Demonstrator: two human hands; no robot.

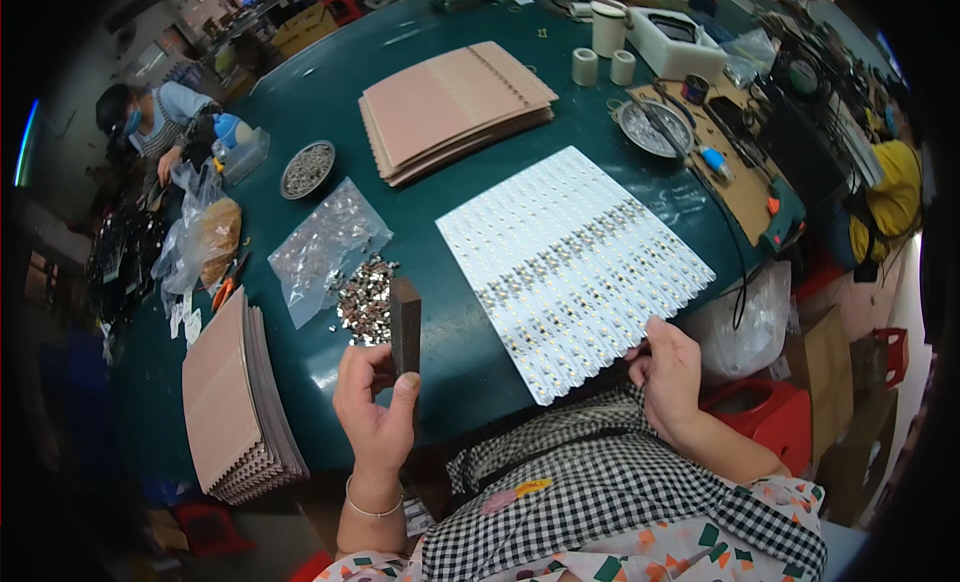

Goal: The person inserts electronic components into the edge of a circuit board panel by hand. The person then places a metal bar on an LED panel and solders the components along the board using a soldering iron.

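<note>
Left hand (375, 414): thumb and fingers closed round the lower end of a dark block (406, 327), held upright. Right hand (672, 374): nearly closed, thumb at the near edge of the white sheet (585, 267), fingers partly hidden; grip strength can't tell. Sheet lies flat on the green table (465, 382), right of the metal bits (368, 297). Beyond: tan stack (450, 107). Judgement: steadying the sheet, block ready; next move calls for a firm edge hold, block clear of bits.
</note>
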